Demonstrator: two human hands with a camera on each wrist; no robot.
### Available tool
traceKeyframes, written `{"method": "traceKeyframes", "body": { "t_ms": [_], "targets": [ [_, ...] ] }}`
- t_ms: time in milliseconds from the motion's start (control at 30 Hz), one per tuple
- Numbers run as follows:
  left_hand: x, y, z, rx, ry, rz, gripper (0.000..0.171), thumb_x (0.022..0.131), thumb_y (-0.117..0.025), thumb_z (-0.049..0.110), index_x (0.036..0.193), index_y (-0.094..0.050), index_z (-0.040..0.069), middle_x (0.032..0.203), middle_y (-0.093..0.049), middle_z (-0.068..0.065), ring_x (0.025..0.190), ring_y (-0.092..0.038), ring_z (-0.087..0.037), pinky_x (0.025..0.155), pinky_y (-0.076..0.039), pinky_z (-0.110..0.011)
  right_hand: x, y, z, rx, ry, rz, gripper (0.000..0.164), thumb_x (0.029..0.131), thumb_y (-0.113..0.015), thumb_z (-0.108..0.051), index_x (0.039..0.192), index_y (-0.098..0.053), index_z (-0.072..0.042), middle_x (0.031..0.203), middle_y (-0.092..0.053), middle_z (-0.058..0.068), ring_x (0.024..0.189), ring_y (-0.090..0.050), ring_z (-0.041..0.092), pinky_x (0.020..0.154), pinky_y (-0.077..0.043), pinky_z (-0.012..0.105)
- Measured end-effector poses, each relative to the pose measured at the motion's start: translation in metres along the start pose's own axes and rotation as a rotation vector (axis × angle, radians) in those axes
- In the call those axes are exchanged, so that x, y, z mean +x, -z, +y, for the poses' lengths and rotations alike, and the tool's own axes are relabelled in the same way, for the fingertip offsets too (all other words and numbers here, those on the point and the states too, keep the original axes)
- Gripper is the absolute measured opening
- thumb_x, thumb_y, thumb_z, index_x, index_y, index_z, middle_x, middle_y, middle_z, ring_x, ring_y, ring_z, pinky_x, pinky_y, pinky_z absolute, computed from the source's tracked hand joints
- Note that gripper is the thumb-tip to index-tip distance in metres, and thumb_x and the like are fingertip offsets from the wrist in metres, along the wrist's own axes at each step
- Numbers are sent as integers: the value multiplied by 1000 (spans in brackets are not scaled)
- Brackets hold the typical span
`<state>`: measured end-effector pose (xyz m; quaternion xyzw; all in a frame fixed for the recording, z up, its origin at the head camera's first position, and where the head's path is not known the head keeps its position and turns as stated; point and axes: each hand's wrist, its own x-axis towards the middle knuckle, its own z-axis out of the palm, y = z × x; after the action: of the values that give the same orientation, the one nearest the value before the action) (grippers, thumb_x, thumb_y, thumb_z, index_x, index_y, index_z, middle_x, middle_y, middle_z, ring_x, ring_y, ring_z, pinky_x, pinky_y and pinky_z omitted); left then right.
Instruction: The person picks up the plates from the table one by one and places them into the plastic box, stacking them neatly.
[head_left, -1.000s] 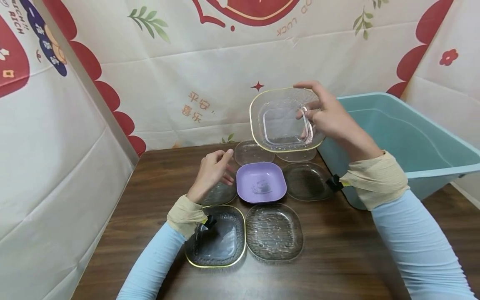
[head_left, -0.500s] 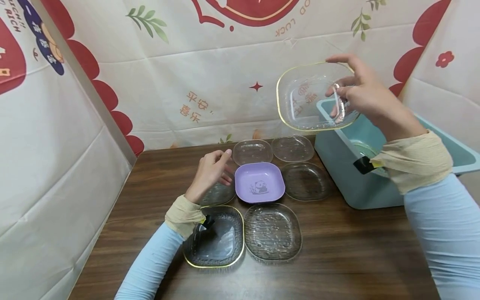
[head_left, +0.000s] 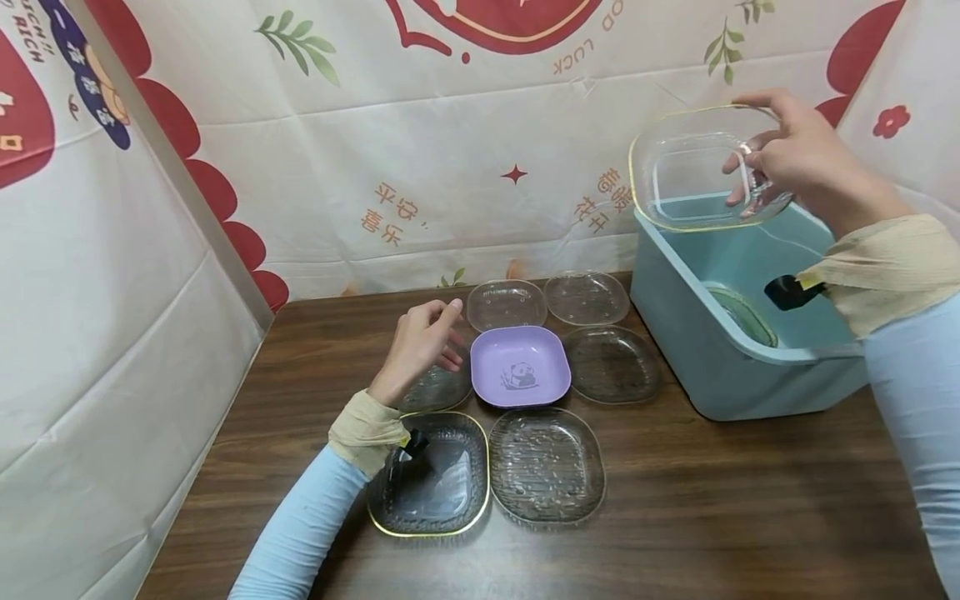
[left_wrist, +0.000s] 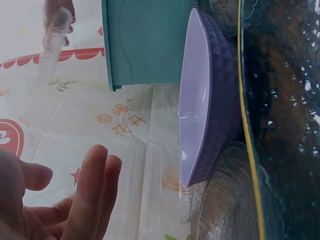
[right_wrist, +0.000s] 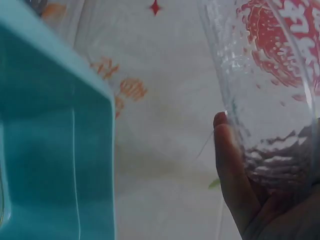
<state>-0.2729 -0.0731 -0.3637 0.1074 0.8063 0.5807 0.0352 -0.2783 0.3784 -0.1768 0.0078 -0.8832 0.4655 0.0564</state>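
My right hand (head_left: 813, 162) grips one side of a clear square plate (head_left: 693, 142) with a gold rim. It holds the plate tilted up, above the far end of a teal bin (head_left: 720, 367). In the right wrist view, fingers (right_wrist: 232, 170) wrap the edge of the clear plate (right_wrist: 265, 105). The left hand (head_left: 420, 346) hovers with loosely bent fingers, holding nothing, beside a purple plate (head_left: 520, 350) with a panda print. Under it is a partly hidden clear plate (head_left: 435, 387). A dark gold-rimmed plate (head_left: 438, 492) lies below the left wrist, next to a ribbed clear plate (head_left: 547, 467).
Inside the bin rests a clear greenish dish (head_left: 741, 315). Behind the purple plate lie two clear plates, one left (head_left: 506, 304) and one right (head_left: 587, 297). A smoky plate (head_left: 611, 364) sits between purple plate and bin. A printed cloth (head_left: 450, 150) hangs behind the wooden table (head_left: 675, 517).
My right hand has carried the clear gold-rimmed plate right and upward, from above the back plates to over the bin. The left hand stays in place.
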Motion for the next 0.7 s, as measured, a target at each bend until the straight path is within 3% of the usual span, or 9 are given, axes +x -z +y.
{"method": "traceKeyframes", "body": {
  "t_ms": [133,200,333,433,500,700],
  "targets": [
    [-1,0,1,1,-5,15,47,106,-52,45,109,-68,1,86,-73,-27,50,-70,-25,62,-62,-64,11,17,18,-43,-54,-5,80,102,-39,5,166,-11,-33,78,-65,-13,61,-75,20,55,-65,34],
    [-1,0,2,1,-7,14,47,106,-52,44,110,-68,0,84,-73,-25,50,-71,-25,62,-62,-64,16,25,29,-87,-88,-14,75,101,-41,4,165,-17,-29,81,-64,-11,64,-76,20,59,-66,34],
    [0,-1,2,2,-12,10,44,107,-52,42,108,-68,1,86,-73,-29,50,-70,-25,59,-63,-59,22,36,50,-221,-141,-68,61,100,-43,1,158,-26,-9,105,-55,13,71,-74,23,67,-67,38],
    [1,-2,1,6,-10,11,40,107,-53,40,105,-68,4,90,-73,-32,48,-70,-23,58,-63,-59,28,38,62,-274,-155,-127,62,99,-46,2,156,-20,3,120,-42,30,75,-71,27,70,-68,43],
    [1,-3,0,10,-7,9,39,107,-53,39,104,-68,4,92,-72,-35,48,-69,-23,60,-63,-61,32,37,69,-284,-164,-154,66,98,-48,4,156,-17,7,120,-42,32,75,-72,27,70,-68,46],
    [1,-2,-1,16,-5,9,40,106,-53,40,104,-68,4,90,-73,-33,48,-69,-22,63,-62,-63,44,28,89,-222,-236,-267,56,98,-32,5,150,-15,15,93,-56,22,72,-77,29,70,-67,50]
  ]
}}
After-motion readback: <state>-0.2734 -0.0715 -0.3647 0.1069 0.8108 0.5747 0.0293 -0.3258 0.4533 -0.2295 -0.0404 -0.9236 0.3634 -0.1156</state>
